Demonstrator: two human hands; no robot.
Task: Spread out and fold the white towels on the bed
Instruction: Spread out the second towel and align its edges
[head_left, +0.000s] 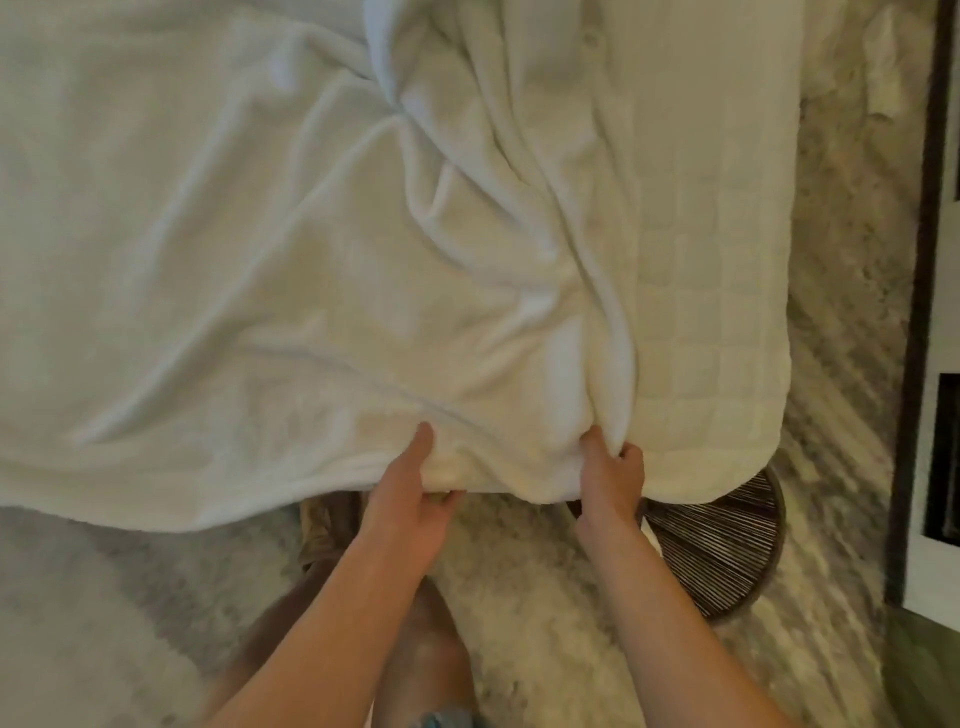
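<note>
Currently both hands are on the near edge of a large white terry towel (291, 270) that lies rumpled across the bed, its hem hanging over the bed's near side.

- Left hand (410, 499): pinching the hem, thumb on top, fingers curled underneath. Closed on cloth.
- Right hand (610, 478): fist closed round a bunched fold of the same towel, right where several long creases converge. Looks like the grip point for pulling that bunch flat.
- Hands sit near each other on the one edge, so my read is the step is spreading, not folding: tension the near edge toward the body to drag out the diagonal wrinkles running up to the far side.
- White quilted bed cover (717, 322) with a square stitch pattern shows bare to the right of the towel; the towel is skewed left of it.
- Further white cloth piled at the top (441, 47), cannot tell whether it's a second towel or the same one.
- Round dark ribbed stool or basket (727, 551) on the mottled pale carpet (519, 597) by the bed corner, just beside the right forearm. Frame is motion-blurred.

Task is early: nothing folded yet.
</note>
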